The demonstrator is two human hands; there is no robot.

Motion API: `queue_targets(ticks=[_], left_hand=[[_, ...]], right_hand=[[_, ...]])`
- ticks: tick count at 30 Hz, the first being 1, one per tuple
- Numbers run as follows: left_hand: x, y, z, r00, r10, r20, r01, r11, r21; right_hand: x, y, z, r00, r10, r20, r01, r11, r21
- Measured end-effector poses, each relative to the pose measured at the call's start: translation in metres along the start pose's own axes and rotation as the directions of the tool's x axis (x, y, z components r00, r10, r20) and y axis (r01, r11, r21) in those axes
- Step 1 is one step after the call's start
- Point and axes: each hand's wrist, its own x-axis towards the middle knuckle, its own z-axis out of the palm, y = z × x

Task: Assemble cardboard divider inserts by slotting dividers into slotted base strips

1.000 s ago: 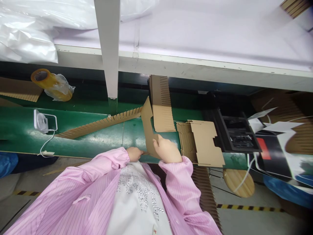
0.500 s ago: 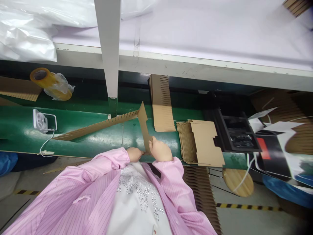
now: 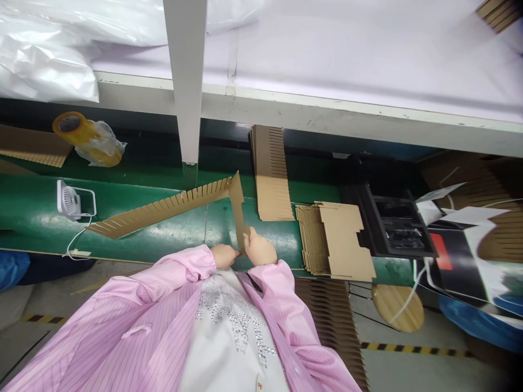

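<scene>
A short, notched cardboard piece [image 3: 237, 209] stands on edge in front of me. Its far end meets a long slotted cardboard strip [image 3: 163, 212], which stretches away to the left across the bench. My right hand [image 3: 260, 247] is closed on the near end of the short piece, thumb on top. Close beside it, my left hand [image 3: 224, 256] pinches the same end, with the fingertips partly hidden. To the right lie a stack of slotted cardboard strips [image 3: 273, 174] and a pile of notched cardboard pieces [image 3: 341, 239].
On the green bench [image 3: 183, 245] stand a small white fan [image 3: 68, 200] at left and a yellow tape roll [image 3: 87, 139] behind it. A white post [image 3: 186, 81] rises from the bench. Black trays [image 3: 396, 218] sit at right. Below is a wooden stool [image 3: 398, 307].
My right hand has shifted slightly left, towards my left hand. The short piece has swung a little left, and the long strip has tilted so more of its slotted face shows.
</scene>
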Motion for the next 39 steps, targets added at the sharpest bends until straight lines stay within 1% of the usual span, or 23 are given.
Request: queue_targets(ticks=[7, 10, 13, 17, 22, 24, 25, 26, 27, 28, 29, 30, 31, 32, 33, 34, 35, 36, 38, 39], left_hand=[[-0.001, 0.001, -0.001, 1.000, -0.012, 0.011, 0.011, 0.999, 0.034], [-0.001, 0.002, 0.000, 1.000, -0.012, 0.003, 0.012, 0.999, 0.040], [-0.002, 0.001, 0.001, 1.000, -0.016, -0.017, 0.017, 0.999, 0.037], [-0.001, 0.001, 0.002, 1.000, -0.006, -0.019, 0.007, 0.999, 0.051], [-0.001, 0.002, 0.005, 1.000, 0.003, -0.016, -0.002, 0.999, 0.043], [-0.001, -0.001, 0.002, 0.999, 0.038, 0.009, -0.038, 0.999, -0.005], [-0.001, -0.005, -0.002, 0.998, 0.066, 0.004, -0.066, 0.997, -0.032], [-0.001, -0.010, -0.008, 0.995, 0.092, -0.032, -0.093, 0.994, -0.050], [-0.001, -0.016, -0.016, 0.989, 0.108, -0.106, -0.114, 0.992, -0.054], [0.000, -0.024, -0.026, 0.971, 0.106, -0.215, -0.117, 0.992, -0.041], [0.001, -0.034, -0.037, 0.934, 0.082, -0.349, -0.093, 0.996, -0.016], [0.002, -0.046, -0.049, 0.872, 0.044, -0.487, -0.047, 0.999, 0.006], [0.004, -0.058, -0.061, 0.801, -0.014, -0.598, 0.027, 1.000, 0.014], [0.006, -0.071, -0.071, 0.728, -0.077, -0.682, 0.113, 0.994, 0.008], [0.009, -0.083, -0.080, 0.667, -0.133, -0.733, 0.193, 0.981, -0.003], [0.011, -0.094, -0.088, 0.632, -0.181, -0.754, 0.257, 0.966, -0.016], [0.014, -0.102, -0.092, 0.626, -0.222, -0.748, 0.305, 0.952, -0.027], [0.016, -0.109, -0.095, 0.644, -0.255, -0.722, 0.338, 0.940, -0.031], [0.019, -0.115, -0.094, 0.710, -0.292, -0.640, 0.370, 0.929, -0.013], [0.020, -0.114, -0.092, 0.743, -0.292, -0.602, 0.371, 0.929, 0.006]], right_hand=[[0.013, 0.016, 0.014, 0.990, -0.104, 0.092, 0.092, 0.988, 0.127], [0.016, 0.021, 0.015, 0.982, -0.145, 0.125, 0.125, 0.980, 0.152], [0.017, 0.023, 0.011, 0.979, -0.147, 0.141, 0.126, 0.981, 0.148], [0.018, 0.025, 0.007, 0.981, -0.143, 0.135, 0.125, 0.983, 0.131], [0.022, 0.022, 0.016, 0.981, -0.161, 0.111, 0.147, 0.981, 0.124], [0.024, 0.021, 0.021, 0.983, -0.157, 0.100, 0.144, 0.982, 0.123], [0.025, 0.020, 0.022, 0.983, -0.159, 0.092, 0.146, 0.981, 0.127], [0.026, 0.020, 0.022, 0.983, -0.164, 0.082, 0.152, 0.979, 0.135], [0.026, 0.020, 0.022, 0.983, -0.170, 0.074, 0.158, 0.977, 0.144], [0.026, 0.019, 0.021, 0.983, -0.173, 0.067, 0.161, 0.975, 0.152], [0.026, 0.019, 0.021, 0.984, -0.169, 0.062, 0.157, 0.975, 0.157], [0.025, 0.018, 0.020, 0.986, -0.158, 0.060, 0.146, 0.976, 0.159], [0.024, 0.017, 0.019, 0.988, -0.141, 0.058, 0.130, 0.979, 0.158], [0.023, 0.016, 0.019, 0.991, -0.121, 0.057, 0.111, 0.981, 0.156], [0.021, 0.015, 0.019, 0.993, -0.102, 0.056, 0.092, 0.984, 0.154], [0.019, 0.013, 0.020, 0.995, -0.085, 0.056, 0.076, 0.985, 0.154], [0.017, 0.012, 0.021, 0.996, -0.072, 0.056, 0.062, 0.986, 0.156], [0.015, 0.011, 0.022, 0.997, -0.060, 0.057, 0.050, 0.986, 0.160], [0.010, 0.010, 0.023, 0.998, -0.049, 0.050, 0.039, 0.983, 0.177], [0.008, 0.009, 0.022, 0.998, -0.052, 0.023, 0.047, 0.976, 0.212]])
